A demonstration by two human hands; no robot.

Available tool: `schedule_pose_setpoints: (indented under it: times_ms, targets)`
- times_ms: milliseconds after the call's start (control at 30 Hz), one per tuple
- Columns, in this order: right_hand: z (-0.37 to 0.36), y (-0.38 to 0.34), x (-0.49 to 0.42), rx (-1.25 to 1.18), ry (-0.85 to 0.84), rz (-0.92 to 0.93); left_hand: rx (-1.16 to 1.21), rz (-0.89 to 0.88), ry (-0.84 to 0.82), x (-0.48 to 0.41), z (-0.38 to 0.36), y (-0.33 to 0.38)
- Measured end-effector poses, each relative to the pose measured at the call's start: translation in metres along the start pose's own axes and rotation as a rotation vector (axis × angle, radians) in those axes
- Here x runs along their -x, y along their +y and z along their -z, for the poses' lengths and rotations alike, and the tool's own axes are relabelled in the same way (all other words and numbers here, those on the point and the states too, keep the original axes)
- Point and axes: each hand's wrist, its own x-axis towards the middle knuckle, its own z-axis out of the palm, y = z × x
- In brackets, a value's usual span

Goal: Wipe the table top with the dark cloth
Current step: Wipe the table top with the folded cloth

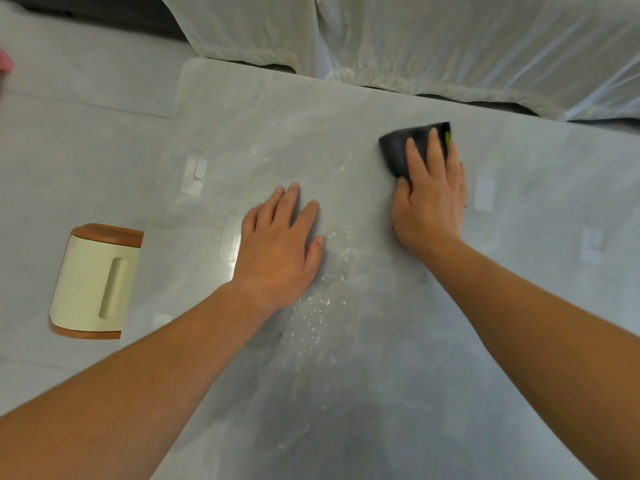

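Observation:
A glossy grey table top (381, 341) fills most of the head view. Water droplets (311, 313) run in a streak down its middle, beside my left wrist. My left hand (280, 247) lies flat on the table, palm down, fingers apart, holding nothing. My right hand (431, 195) presses flat on a folded dark cloth (394, 150) with a yellow-green mark at its far corner, toward the table's far right. Most of the cloth is hidden under my fingers and palm.
A cream and orange-brown bin (93, 282) stands on the pale floor to the left of the table. White fabric-covered furniture (415, 39) runs along the table's far edge. The table's left edge lies near the bin.

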Motion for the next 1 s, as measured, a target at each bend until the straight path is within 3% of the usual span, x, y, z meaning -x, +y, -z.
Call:
schedule_pose_setpoints:
  times_ms: [100, 200, 400, 467, 600, 667, 767, 833, 1000]
  targets:
    - [-0.010, 0.000, 0.033, 0.055, -0.070, 0.295, -0.021, -0.001, -0.002, 0.000, -0.001, -0.001]
    - [-0.004, 0.014, 0.033, 0.105, -0.169, 0.430, -0.019, -0.003, -0.009, 0.000, 0.000, -0.001]
    - [-0.005, -0.024, -0.016, 0.012, -0.042, 0.025, -0.037, -0.034, -0.023, 0.000, -0.001, -0.007]
    - [-0.011, -0.032, 0.002, 0.020, -0.038, 0.102, -0.050, -0.035, -0.027, 0.000, -0.003, -0.008]
    - [-0.005, -0.007, 0.007, 0.101, -0.166, 0.445, -0.040, -0.051, -0.038, -0.001, -0.002, -0.009]
    - [0.000, -0.005, -0.023, 0.104, -0.142, 0.390, -0.038, -0.066, -0.038, -0.001, -0.003, -0.011]
    - [-0.002, -0.032, -0.071, 0.045, -0.062, 0.084, -0.021, -0.058, -0.022, -0.001, -0.007, -0.010]
    - [-0.009, -0.057, -0.076, 0.039, -0.039, 0.044, -0.009, -0.055, -0.012, -0.001, -0.009, -0.009]
    - [-0.011, -0.045, -0.038, 0.141, -0.215, 0.518, -0.011, -0.058, -0.003, 0.000, -0.010, -0.010]
